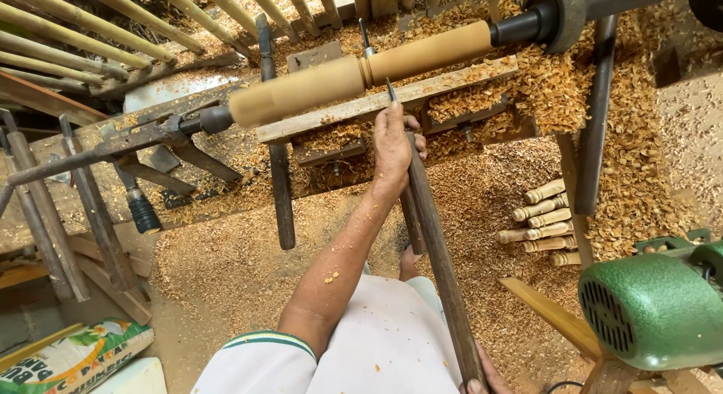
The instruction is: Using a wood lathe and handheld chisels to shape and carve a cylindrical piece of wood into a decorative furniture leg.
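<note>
- Head view: the left hand (393,147) is wrapped around the upper part of a long dark turning chisel (429,236), fingers curled shut over the shaft, knuckles close under the wooden tool rest (384,102).
- The chisel's thin metal tip (391,91) lies over the rest and points up at the pale round workpiece (361,70), near the narrow groove cut between its two thicker lengths; whether the tip touches the wood cannot be told.
- The right hand (482,377) shows only at the bottom edge, fingers closed around the butt end of the chisel handle; most of it is out of view.
- The workpiece lies slanted across the lathe (135,138), held between a dark pointed centre on the left and a dark drive head (557,18) at the upper right.
- Wood shavings (248,251) cover the worktop and the floor below it.
- A stack of finished turned spindles (546,221) lies to the right of the chisel, well apart from both hands.
- A green motor (655,307) sits at the lower right; a printed sack (75,356) lies at the lower left.
</note>
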